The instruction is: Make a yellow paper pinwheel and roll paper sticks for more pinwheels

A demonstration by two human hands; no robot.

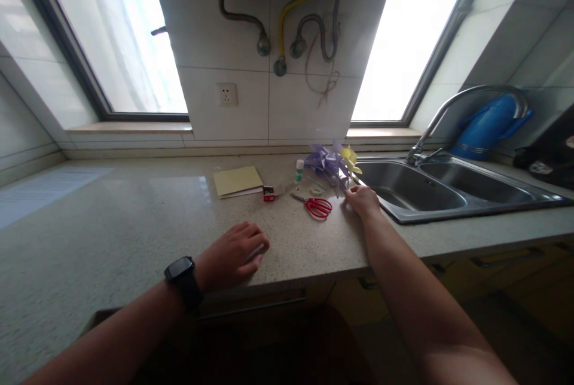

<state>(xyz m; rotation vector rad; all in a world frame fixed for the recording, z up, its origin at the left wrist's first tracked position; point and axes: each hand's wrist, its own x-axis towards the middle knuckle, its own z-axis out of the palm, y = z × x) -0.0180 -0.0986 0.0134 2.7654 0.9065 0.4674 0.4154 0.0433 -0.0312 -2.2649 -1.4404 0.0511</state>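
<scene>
My left hand (237, 254), with a dark watch (180, 268) on its wrist, rests on the counter near its front edge. Its fingers are loosely curled, with the thumb apart and nothing visible in them. At the sink's left side, my right hand (362, 199) pinches the lower end of a pinwheel's stick; the fingertips are partly hidden. Purple pinwheels (325, 159) and a yellow pinwheel (350, 159) lie bunched just beyond that hand. Left of it are red-handled scissors (318, 207), a roll of tape (316, 191) and a glue stick (299, 170).
Yellow paper sheets (237, 181) lie stacked at mid-counter beside a small red-and-black box (268, 193). A steel double sink (394, 213) with a curved faucet (430, 128) is at right, a blue container (484, 128) behind it. Printed paper (45, 191) lies far left.
</scene>
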